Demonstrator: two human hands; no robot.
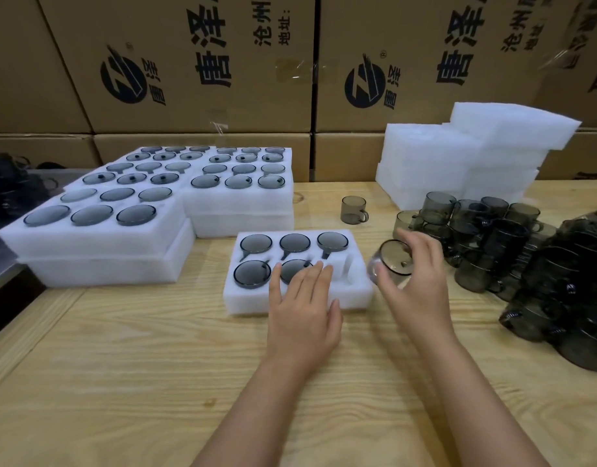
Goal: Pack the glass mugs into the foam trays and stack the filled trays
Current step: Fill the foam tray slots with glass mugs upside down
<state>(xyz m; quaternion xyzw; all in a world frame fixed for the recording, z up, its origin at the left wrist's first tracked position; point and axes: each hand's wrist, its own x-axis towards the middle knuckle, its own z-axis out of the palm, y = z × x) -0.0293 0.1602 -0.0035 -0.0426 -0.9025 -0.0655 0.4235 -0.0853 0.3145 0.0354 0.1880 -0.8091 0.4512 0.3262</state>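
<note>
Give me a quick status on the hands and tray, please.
Left hand flat on white foam tray, five filled. Right hand grips smoky glass mug. Sixth pocket empty.

White rectangular foam tray (pixel 354 292), near centre. Smoky grey round glass mug (pixel 392 264) just right of it, translucent. Pale yellow wooden table (pixel 122 382), streaky brown grain. Tan cardboard boxes (pixel 246 96) far, black logo and lettering. White foam tray stack (pixel 459 156) far right.

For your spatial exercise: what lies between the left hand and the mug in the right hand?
In the head view, the empty pocket at the foam tray's near right corner.
</note>
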